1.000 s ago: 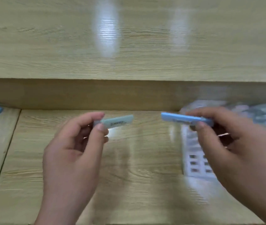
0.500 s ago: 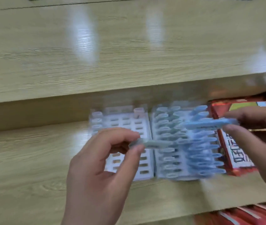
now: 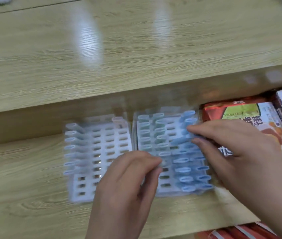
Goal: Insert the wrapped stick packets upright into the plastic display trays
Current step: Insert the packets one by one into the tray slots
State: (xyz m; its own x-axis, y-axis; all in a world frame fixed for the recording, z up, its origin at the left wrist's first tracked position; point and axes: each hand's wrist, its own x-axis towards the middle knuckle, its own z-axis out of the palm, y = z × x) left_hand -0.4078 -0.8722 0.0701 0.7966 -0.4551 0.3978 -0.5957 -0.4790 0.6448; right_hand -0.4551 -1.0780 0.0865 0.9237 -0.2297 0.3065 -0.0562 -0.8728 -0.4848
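Observation:
Two white slotted plastic trays stand side by side on a wooden shelf. The left tray [image 3: 85,188] has a column of pale blue stick packets along its left side and many bare slots. The right tray [image 3: 167,187] holds several green and blue packets upright. My left hand [image 3: 128,187] pinches a pale packet [image 3: 162,164] end-down over the right tray's middle slots; most of it is hidden by my fingers. My right hand [image 3: 236,152] pinches a blue packet [image 3: 180,140], which lies tilted over the right tray's upper right rows.
Red and orange snack bags [image 3: 250,116] lie right of the trays, partly under my right hand. More red packages [image 3: 236,232] show on a lower shelf at the bottom right. A wooden shelf board [image 3: 102,57] overhangs the trays' back.
The view has swung right and down onto the trays. Both hands have come down from the air onto the right tray, each still with its packet.

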